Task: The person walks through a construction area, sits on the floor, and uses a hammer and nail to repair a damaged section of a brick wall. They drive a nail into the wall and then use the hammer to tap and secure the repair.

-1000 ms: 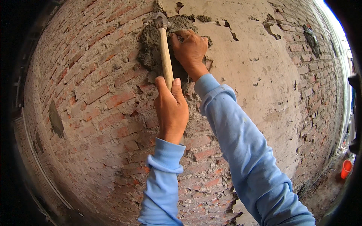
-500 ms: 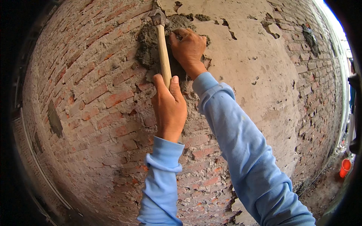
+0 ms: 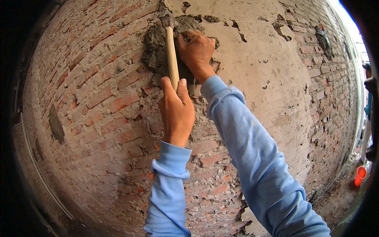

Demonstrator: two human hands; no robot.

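My left hand (image 3: 177,112) is wrapped round the lower end of a hammer's pale wooden handle (image 3: 171,55). The hammer's dull metal head (image 3: 166,19) points up, in front of a rough patch of dark grey mortar (image 3: 154,49) on the wall. Just right of the handle, my right hand (image 3: 197,50) is closed in a pinch against the mortar. A thin white string (image 3: 252,21) runs from its fingertips to the right across the wall. The exact spot between the fingertips is partly hidden.
The curving view is filled by a red brick wall (image 3: 106,114), with beige chipped plaster (image 3: 260,102) right of the mortar. More bare brick lies farther right, with a dark patch (image 3: 324,42). An orange bucket (image 3: 360,175) stands on the ground at the far right.
Both hands and the hammer keep almost the same place; the view shifts very slightly. The string by the right hand sits a little differently and shows more plainly.
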